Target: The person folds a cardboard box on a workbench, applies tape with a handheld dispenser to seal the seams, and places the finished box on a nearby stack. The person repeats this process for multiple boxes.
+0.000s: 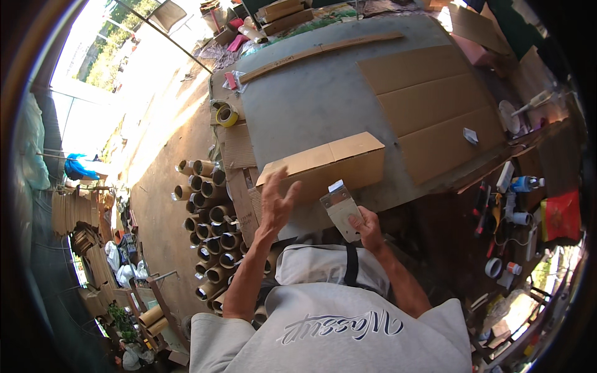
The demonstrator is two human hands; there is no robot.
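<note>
A long closed cardboard box (348,158) lies along the near edge of a grey tabletop (298,87). My left hand (278,202) has its fingers spread at the front of the box's left end; whether they touch it is unclear. My right hand (367,229) grips a pale flat tool (336,208) with a metal strip and a white piece at its upper end, held just in front of the box.
Flat cardboard sheets (435,118) and a wooden strip (323,55) lie on the table. A yellow tape roll (227,116) sits at its left edge. Many cardboard tubes (208,230) stand to the left. Tools, bottles (522,184) and rolls (494,267) lie to the right.
</note>
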